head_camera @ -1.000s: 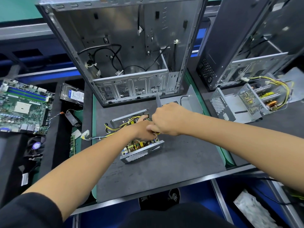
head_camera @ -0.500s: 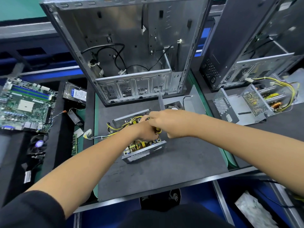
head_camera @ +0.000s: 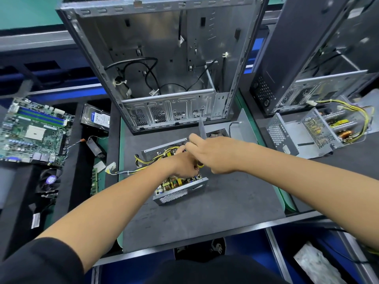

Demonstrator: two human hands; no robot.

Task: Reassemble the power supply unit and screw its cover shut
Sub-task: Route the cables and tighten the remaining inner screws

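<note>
— What sits on the grey mat (head_camera: 205,218)?
— An open power supply unit (head_camera: 180,187), circuit board showing, yellow wires (head_camera: 155,155) spilling out its left side.
— And the hands?
— The left hand (head_camera: 185,165) reaches down into the unit, fingers curled among the wires. The right hand (head_camera: 213,154) crosses just above it, gripping something with a yellow part; I cannot tell what.
— Behind them?
— An empty computer case (head_camera: 164,64); a motherboard (head_camera: 32,132) and hard drive (head_camera: 96,118) lie to the left.
</note>
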